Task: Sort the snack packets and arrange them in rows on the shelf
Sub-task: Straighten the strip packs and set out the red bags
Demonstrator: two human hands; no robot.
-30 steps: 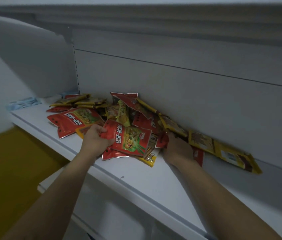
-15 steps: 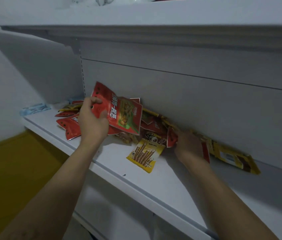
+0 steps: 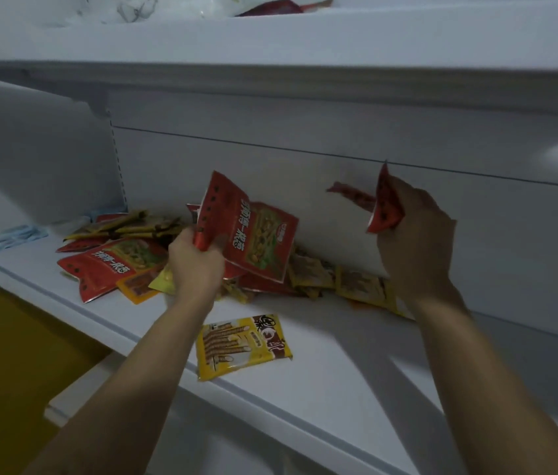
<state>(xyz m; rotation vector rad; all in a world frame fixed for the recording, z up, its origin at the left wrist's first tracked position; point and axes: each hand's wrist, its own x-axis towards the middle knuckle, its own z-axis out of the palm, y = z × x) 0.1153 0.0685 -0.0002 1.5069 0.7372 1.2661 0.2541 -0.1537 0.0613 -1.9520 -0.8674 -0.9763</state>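
Gripping a large red snack packet (image 3: pixel 253 241) by its lower left corner, the left hand (image 3: pixel 197 265) holds it upright over the heap of packets (image 3: pixel 126 248); its fingers (image 3: pixel 185 241) are curled tight round that corner, and the hand covers the part of the heap below it. The right hand (image 3: pixel 414 241) is raised near the back panel (image 3: pixel 339 132) with its fingers (image 3: pixel 407 197) closed on a small red packet (image 3: pixel 385 207), which is crumpled and mostly hidden in the grip, so its print cannot be read. A blurred red streak (image 3: pixel 352 195) runs left from it; whether this is part of the same packet or a second one cannot be told. The heap lies along the rear of the white shelf (image 3: pixel 322 389), red and yellow packets overlapping so that most show only an edge, and its right end passes behind the right wrist. One yellow packet (image 3: pixel 243 346) printed with biscuit sticks lies flat by itself nearer the front edge, just beside the left forearm. On the upper shelf (image 3: pixel 305 36) a red packet (image 3: pixel 281 6) is cut off by the top of the view, next to pale shapes too dim to name. A pale blue item (image 3: pixel 10 236) lies at the shelf's far left end, indistinct. Both forearms run out of the bottom of the view.
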